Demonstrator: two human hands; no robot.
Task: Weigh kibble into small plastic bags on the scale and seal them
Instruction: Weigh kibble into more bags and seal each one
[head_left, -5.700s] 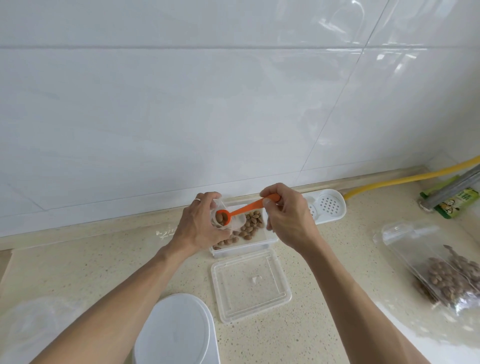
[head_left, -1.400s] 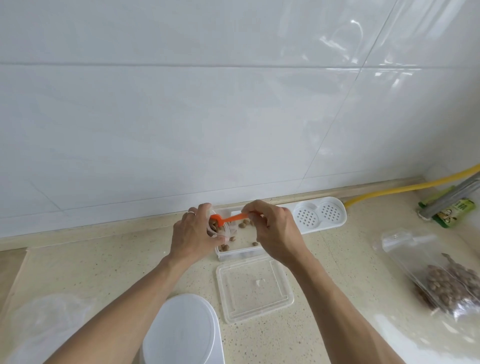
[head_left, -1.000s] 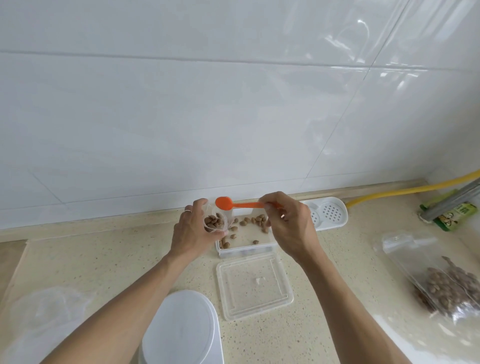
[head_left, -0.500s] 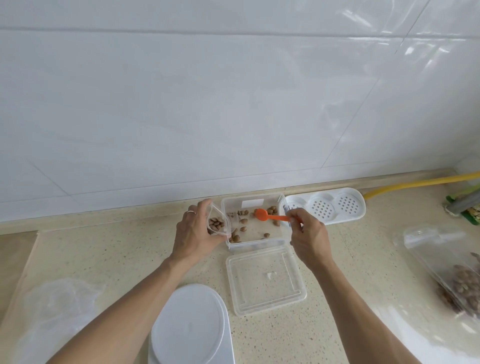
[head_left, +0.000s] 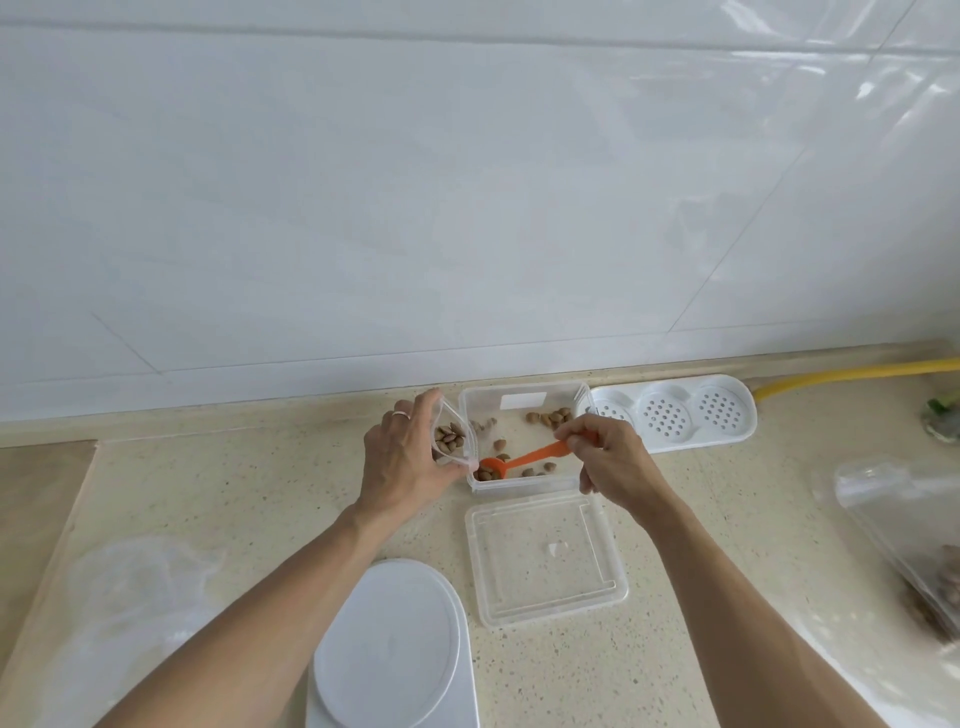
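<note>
A small clear bag (head_left: 453, 439) w/ a few kibble pieces inside is gripped by the left hand (head_left: 404, 463), fingers and thumb curled round it, mouth held open and tilted toward the clear container (head_left: 524, 447), just at its left wall. An orange scoop (head_left: 524, 461) is pinched at the handle end by the right hand (head_left: 613, 457); its bowl is down in the front-left corner of the container, right beside the bag's lower edge, w/ some kibble (head_left: 549, 417) in or under it, can't be told which. More loose pieces are scattered over the container floor, mostly along the back.

The container's lid (head_left: 545, 561) is laid flat on the tabletop (head_left: 249, 488) directly in front of it, below the right hand. The white scale (head_left: 395, 649) is seen nearer the camera, btw the two forearms and partly covered by the left one, nothing on its platform.

A white perforated tray (head_left: 675, 418) is set against the wall, touching the container's right side. A bigger zip bag (head_left: 914, 545) w/ kibble is lying at the far right, well apart from both hands. Crumpled clear plastic (head_left: 130, 592) is at the left, a yellow hose (head_left: 852, 373) runs along the back right.
</note>
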